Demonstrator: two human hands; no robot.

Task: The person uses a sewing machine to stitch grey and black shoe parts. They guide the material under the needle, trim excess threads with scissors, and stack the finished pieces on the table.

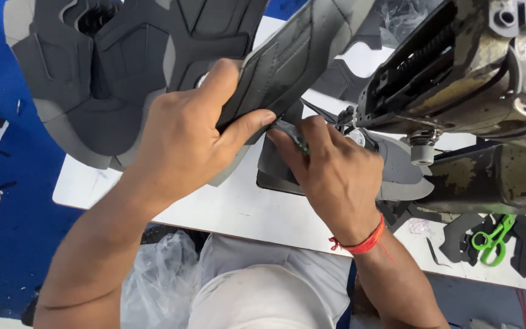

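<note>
My left hand [193, 131] grips a dark grey shoe-upper panel [287, 61], thumb and fingers pinched on its lower edge, holding it tilted up toward the sewing machine [458, 79]. My right hand [336, 176] presses on a grey fabric piece [400, 170] beside the machine's needle area, its fingertips pinching a small dark strip where the two pieces meet. A red thread band circles my right wrist. The needle itself is hidden behind my fingers.
A stack of dark grey cut panels [111, 67] lies at the back left of the white table [238, 210]. Green scissors [493, 239] rest among black offcuts at the right. A clear plastic bag [159, 280] hangs below the table edge. Blue floor holds scraps at left.
</note>
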